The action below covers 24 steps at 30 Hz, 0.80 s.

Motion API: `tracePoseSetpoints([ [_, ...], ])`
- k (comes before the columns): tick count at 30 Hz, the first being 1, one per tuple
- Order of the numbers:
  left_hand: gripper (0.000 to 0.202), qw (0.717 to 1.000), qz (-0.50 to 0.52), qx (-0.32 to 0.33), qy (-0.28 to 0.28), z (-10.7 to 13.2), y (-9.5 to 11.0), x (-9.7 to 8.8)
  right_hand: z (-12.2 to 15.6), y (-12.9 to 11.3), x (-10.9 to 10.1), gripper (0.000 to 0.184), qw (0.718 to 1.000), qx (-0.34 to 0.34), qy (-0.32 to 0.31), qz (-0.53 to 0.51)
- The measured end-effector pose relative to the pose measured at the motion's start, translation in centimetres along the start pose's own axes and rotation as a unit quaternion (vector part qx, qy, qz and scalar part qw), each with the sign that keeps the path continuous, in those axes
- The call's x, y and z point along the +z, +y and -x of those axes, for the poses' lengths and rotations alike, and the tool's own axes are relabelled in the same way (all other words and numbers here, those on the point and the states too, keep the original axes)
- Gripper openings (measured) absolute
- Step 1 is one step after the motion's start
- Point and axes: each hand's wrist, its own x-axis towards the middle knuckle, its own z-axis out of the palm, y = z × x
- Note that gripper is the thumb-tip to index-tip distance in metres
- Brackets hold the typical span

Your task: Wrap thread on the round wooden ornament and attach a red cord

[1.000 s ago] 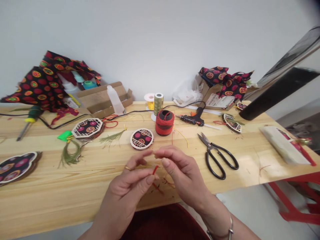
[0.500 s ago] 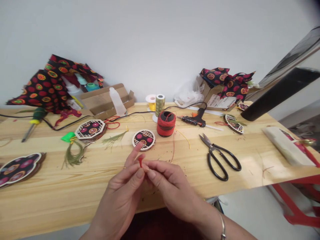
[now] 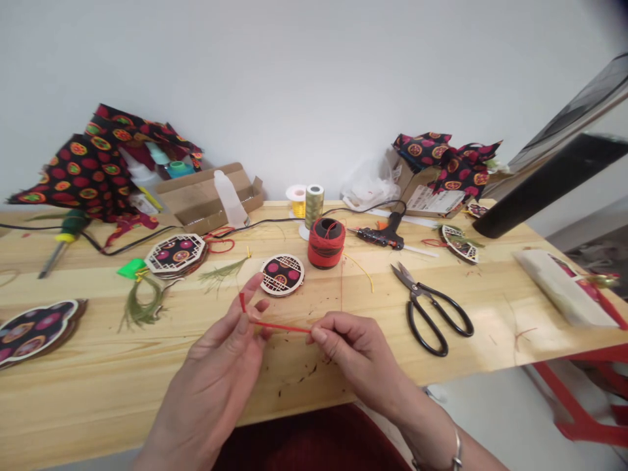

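A red cord (image 3: 284, 326) stretches almost level between my two hands over the near part of the table. My left hand (image 3: 228, 353) pinches it between thumb and fingers, and a short red end sticks up above the thumb. With thumb and forefinger closed, my right hand (image 3: 350, 347) grips the cord's other side. Just beyond my hands lies a round ornament (image 3: 282, 275) with a pale lattice frame over patterned fabric. Behind it on the right stands a spool of red thread (image 3: 326, 243), from which a thin strand trails toward my right hand.
Black-handled scissors (image 3: 432, 307) lie to the right, with a glue gun (image 3: 380, 232) behind them. An octagonal ornament (image 3: 176, 255), a green tassel (image 3: 142, 301) and a screwdriver (image 3: 61, 242) are on the left. A cardboard box (image 3: 210, 196) sits by the wall.
My hands were together around the cord and have drawn apart, left hand leftward and right hand rightward. The red cord now shows stretched between them.
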Motion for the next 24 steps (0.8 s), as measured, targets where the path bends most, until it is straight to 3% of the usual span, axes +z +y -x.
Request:
tracePoseSetpoints([
  [8, 0.014, 0.997, -0.033, 0.066, 0.018, -0.9, 1.0, -1.4, 0.0, 0.6, -1.6, 0.027, 0.999, 0.014, 0.049, 0.011],
  [24, 0.026, 0.993, -0.045, 0.097, 0.047, -1.5, 1.9, -3.0, -1.0, 0.7, -2.8, 0.024, 0.993, -0.003, 0.107, 0.043],
])
